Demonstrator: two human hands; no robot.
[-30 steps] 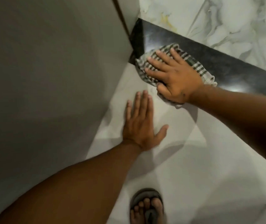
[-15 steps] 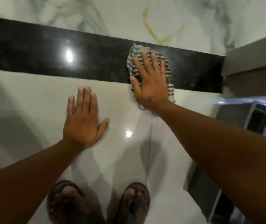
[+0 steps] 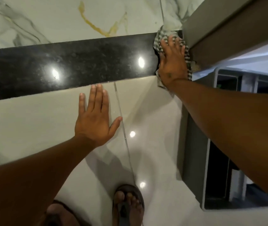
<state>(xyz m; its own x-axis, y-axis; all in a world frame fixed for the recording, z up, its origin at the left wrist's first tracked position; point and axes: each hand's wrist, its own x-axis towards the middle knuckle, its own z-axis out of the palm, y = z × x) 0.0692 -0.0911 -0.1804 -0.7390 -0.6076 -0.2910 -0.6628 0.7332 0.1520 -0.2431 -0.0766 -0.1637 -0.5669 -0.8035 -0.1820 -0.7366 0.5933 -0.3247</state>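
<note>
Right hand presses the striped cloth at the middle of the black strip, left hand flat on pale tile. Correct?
Not the middle: the head view shows the right hand pressing the striped cloth at the right end of the black strip. The left hand lies flat on pale tile.

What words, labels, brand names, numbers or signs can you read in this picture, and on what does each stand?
None: no lettering shows on the striped cloth under the right hand, the black stone band, the marble tiles or the sandal.
</note>
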